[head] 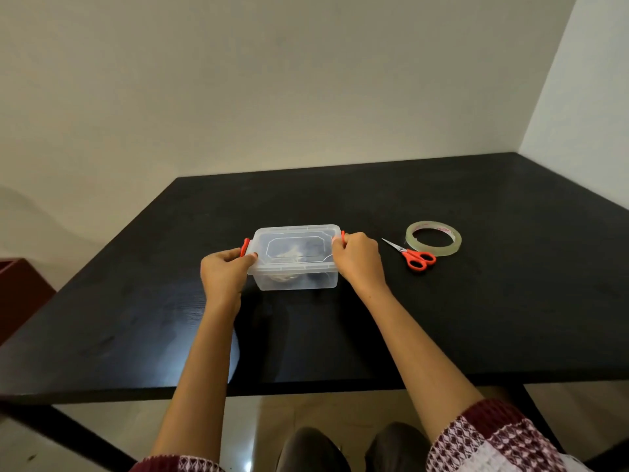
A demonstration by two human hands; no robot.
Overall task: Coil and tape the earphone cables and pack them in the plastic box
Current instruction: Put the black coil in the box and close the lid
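Closed plastic box [295, 257] on table [459, 321], far from edges

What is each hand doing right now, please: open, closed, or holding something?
Left hand: closed, gripping the plastic box at its left red latch.
Right hand: closed, gripping the plastic box at its right red latch.

One wide-angle camera, worn on the person's head, looks forward and down over the black worktop [476, 318] toward a corner of pale walls [306, 80]. It sits close — both forearms [200, 369] enter from the bottom edge, and the left hand [223, 272] and right hand [359, 258] grip the plastic box [296, 257] near mid-frame. Below the worktop's near edge, the wearer's knees [313, 447] and floor [289, 410] show.
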